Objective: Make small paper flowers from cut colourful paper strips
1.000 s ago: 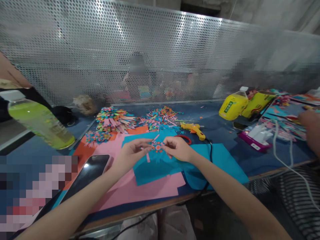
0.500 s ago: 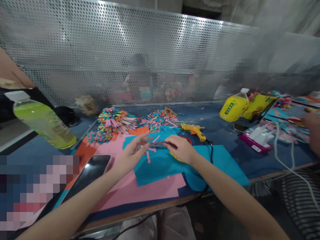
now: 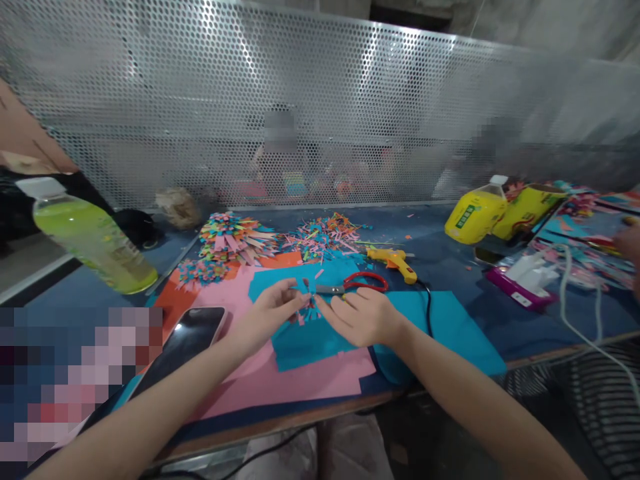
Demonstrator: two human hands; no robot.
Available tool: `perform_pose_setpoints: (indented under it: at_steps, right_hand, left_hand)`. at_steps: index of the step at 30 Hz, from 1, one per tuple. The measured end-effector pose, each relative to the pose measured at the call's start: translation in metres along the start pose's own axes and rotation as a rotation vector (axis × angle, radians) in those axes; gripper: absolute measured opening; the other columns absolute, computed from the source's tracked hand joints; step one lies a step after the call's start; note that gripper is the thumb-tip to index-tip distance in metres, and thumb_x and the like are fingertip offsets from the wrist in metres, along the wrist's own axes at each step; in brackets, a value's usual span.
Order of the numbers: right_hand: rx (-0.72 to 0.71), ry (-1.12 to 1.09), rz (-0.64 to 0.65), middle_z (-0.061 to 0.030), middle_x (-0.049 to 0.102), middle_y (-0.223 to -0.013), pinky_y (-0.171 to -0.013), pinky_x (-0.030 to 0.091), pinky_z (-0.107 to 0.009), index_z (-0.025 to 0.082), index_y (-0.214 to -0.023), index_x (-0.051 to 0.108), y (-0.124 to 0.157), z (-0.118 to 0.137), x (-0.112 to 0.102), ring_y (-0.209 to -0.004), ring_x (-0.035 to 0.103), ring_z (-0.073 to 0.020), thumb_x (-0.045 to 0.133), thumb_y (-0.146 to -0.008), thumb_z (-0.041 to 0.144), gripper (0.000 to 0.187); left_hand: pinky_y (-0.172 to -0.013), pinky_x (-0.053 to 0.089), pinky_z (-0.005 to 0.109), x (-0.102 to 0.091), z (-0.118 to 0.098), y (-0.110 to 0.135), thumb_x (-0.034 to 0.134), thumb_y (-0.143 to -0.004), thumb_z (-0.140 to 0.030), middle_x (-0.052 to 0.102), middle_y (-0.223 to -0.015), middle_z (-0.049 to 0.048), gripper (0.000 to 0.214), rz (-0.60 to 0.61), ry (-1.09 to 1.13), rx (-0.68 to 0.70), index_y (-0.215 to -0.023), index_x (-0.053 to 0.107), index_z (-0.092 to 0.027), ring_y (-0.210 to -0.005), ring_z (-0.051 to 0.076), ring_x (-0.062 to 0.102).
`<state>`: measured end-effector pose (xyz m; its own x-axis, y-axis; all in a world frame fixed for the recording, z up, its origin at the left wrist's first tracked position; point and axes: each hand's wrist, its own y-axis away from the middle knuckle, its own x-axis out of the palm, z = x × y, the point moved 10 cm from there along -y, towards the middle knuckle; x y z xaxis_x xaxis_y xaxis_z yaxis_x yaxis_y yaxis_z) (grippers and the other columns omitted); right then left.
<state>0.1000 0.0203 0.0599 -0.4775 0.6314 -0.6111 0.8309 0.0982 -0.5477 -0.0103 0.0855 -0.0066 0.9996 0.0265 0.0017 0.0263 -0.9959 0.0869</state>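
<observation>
My left hand [image 3: 270, 312] pinches a small pink and orange paper flower [image 3: 306, 308] over the blue paper sheet [image 3: 310, 333]. My right hand [image 3: 361, 317] lies beside it with fingers stretched toward the flower, holding nothing. Red-handled scissors [image 3: 355, 285] lie on the paper just beyond my right hand. A pink sheet [image 3: 295, 380] lies under the blue one.
A phone [image 3: 183, 337] lies at the left, a green bottle [image 3: 93, 237] behind it. Piles of paper scraps [image 3: 235, 240] and a yellow glue gun [image 3: 393, 260] sit farther back. Yellow bottles [image 3: 475, 213], a white cable [image 3: 580, 313] and another person's hand [image 3: 631, 240] are at the right. A perforated metal screen [image 3: 320, 113] closes the back.
Both hands held the flower a second ago. My right hand then took the scissors to it, and has now set them down on the paper and rests open.
</observation>
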Motion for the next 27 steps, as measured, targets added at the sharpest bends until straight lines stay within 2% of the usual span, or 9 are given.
perform_pose_setpoints:
  at_steps: [4,9,13,16,22,27]
  right_hand:
    - [0.011,-0.009,-0.012,-0.0021,0.058,-0.066,-0.045,0.026,-0.027,0.011,-0.106,0.054,-0.0005,-0.0004,-0.0008,-0.052,0.046,-0.0087,0.042,-0.084,0.014,0.026]
    - [0.001,0.026,-0.001,-0.0015,0.057,-0.063,-0.045,0.027,-0.028,0.012,-0.103,0.056,-0.0018,0.0015,-0.0001,-0.051,0.046,-0.0084,0.041,-0.084,0.013,0.024]
    - [-0.021,0.068,-0.002,-0.002,0.057,-0.063,-0.046,0.027,-0.028,0.011,-0.101,0.057,-0.0025,0.0035,-0.0002,-0.051,0.046,-0.0086,0.041,-0.084,0.014,0.024]
    - [-0.032,0.085,-0.012,-0.0025,0.057,-0.064,-0.046,0.027,-0.028,0.009,-0.101,0.057,-0.0025,0.0043,-0.0008,-0.052,0.047,-0.0092,0.042,-0.083,0.013,0.023]
    - [-0.053,0.102,0.003,-0.0037,0.058,-0.068,-0.047,0.028,-0.027,0.01,-0.101,0.057,-0.0009,0.007,0.0024,-0.053,0.047,-0.0091,0.04,-0.085,0.015,0.024]
    - [-0.044,0.08,-0.009,-0.0026,0.058,-0.066,-0.047,0.028,-0.027,0.01,-0.1,0.057,0.0008,0.0077,0.0036,-0.052,0.047,-0.0088,0.042,-0.084,0.014,0.022]
  left_hand:
    - [-0.043,0.035,0.02,0.0016,-0.0072,-0.0012,0.066,-0.062,-0.039,0.052,-0.054,-0.0067,0.035,0.009,-0.076,0.091,-0.08,0.046,-0.018,-0.045,0.007,0.047]
    - [-0.044,0.035,0.02,0.0,-0.0084,-0.0038,0.066,-0.063,-0.038,0.055,-0.056,-0.006,0.036,0.0,-0.123,0.145,-0.086,0.047,-0.017,-0.046,0.008,0.048]
    - [-0.043,0.035,0.02,-0.0031,-0.0035,-0.0052,0.066,-0.062,-0.04,0.054,-0.057,-0.0062,0.047,-0.01,-0.093,0.106,-0.098,0.047,-0.015,-0.044,0.007,0.047]
    - [-0.045,0.039,0.021,-0.0073,-0.0003,-0.0037,0.062,-0.066,-0.044,0.056,-0.065,-0.0034,0.051,-0.05,-0.069,0.044,-0.104,0.046,-0.015,-0.048,0.008,0.049]
    - [-0.042,0.037,0.019,-0.0006,-0.0024,-0.0051,0.068,-0.062,-0.038,0.051,-0.057,-0.0065,0.041,0.013,-0.08,0.085,-0.09,0.048,-0.015,-0.046,0.006,0.046]
    - [-0.042,0.036,0.018,0.0016,-0.0024,-0.0073,0.066,-0.064,-0.035,0.049,-0.056,-0.0067,0.045,0.067,-0.148,0.138,-0.1,0.049,-0.015,-0.046,0.006,0.045]
